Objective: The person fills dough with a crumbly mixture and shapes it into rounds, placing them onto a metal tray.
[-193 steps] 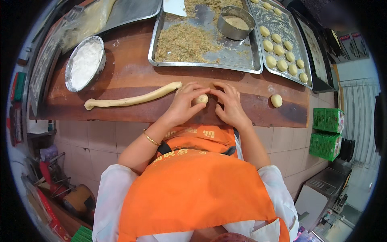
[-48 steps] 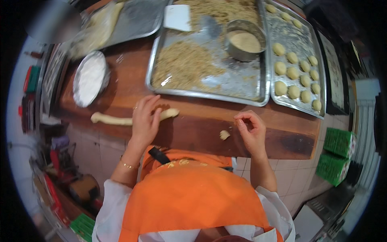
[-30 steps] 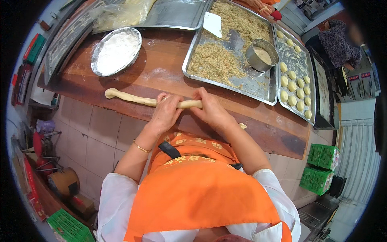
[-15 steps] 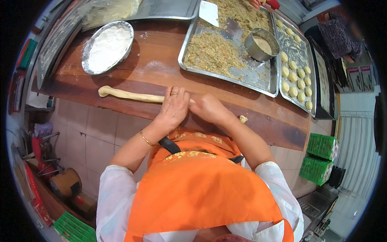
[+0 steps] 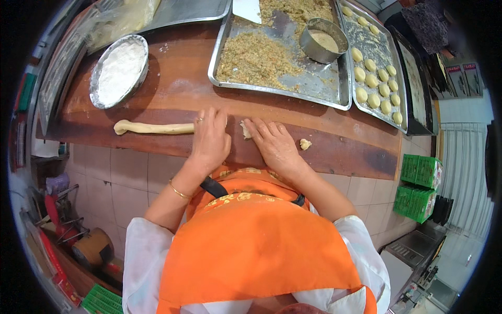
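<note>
A pale dough rope (image 5: 157, 128) lies along the near part of the wooden table, its knobbed end to the left. My left hand (image 5: 210, 135) is closed over the rope's right end, hiding that end. To the right of it, my right hand (image 5: 274, 145) rests palm down with the fingers stretched out. A small torn dough piece (image 5: 244, 130) shows at its index finger, partly covered by the hand. Another dough scrap (image 5: 305, 144) sits on the table just right of my right hand.
A bowl of flour (image 5: 120, 70) stands at the back left. Ahead is a metal tray (image 5: 282, 92) of crumbly filling, with a round metal container (image 5: 324, 42) in it. To its right, another tray (image 5: 374, 112) holds several dough balls. Stacked green crates (image 5: 418, 172) are beyond the table's right end.
My hands were together at the rope's right end and are now apart. My right hand has moved right and flattened onto the table, and a small dough piece now shows beside it.
</note>
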Demonstrator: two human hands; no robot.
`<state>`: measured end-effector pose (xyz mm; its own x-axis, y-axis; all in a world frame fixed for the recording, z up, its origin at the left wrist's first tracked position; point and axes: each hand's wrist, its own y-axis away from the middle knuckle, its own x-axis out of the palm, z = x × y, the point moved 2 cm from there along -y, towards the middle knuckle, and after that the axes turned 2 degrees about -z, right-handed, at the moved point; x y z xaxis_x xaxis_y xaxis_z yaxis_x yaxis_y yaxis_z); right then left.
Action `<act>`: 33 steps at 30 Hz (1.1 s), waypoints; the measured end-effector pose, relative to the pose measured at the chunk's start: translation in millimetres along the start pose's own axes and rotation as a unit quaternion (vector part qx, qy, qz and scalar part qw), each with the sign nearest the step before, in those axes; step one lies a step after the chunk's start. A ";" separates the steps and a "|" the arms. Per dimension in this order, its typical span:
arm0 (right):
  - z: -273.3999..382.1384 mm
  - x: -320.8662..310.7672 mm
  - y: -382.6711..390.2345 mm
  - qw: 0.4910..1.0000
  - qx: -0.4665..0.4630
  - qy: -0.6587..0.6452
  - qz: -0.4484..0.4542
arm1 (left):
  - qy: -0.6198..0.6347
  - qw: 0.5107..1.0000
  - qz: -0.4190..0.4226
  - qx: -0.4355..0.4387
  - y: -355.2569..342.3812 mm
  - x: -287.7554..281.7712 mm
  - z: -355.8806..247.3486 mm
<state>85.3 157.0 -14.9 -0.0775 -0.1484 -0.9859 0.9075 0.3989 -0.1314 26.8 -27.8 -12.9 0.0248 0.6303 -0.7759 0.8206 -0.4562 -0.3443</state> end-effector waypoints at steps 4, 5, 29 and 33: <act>-1.9 -6.6 -2.4 0.999 0.029 -0.036 -0.016 | 0.033 0.999 0.000 -0.017 -1.7 14.3 -25.2; -2.5 -6.0 -1.0 0.997 0.037 -0.060 -0.024 | 0.030 0.999 0.013 -0.028 -0.6 19.7 -27.1; -61.1 -19.6 89.6 0.949 0.193 -0.204 -0.145 | 0.216 0.971 0.068 -0.077 4.2 36.8 -22.8; -29.8 -28.7 51.2 0.908 0.176 -0.337 -0.174 | 0.206 0.973 0.065 -0.077 3.9 37.2 -24.7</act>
<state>121.7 208.8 3.6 -0.2223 -0.7785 -0.5870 0.9613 -0.0744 -0.2655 45.0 9.4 -30.0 0.3353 0.7863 -0.5189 0.8704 -0.4693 -0.1488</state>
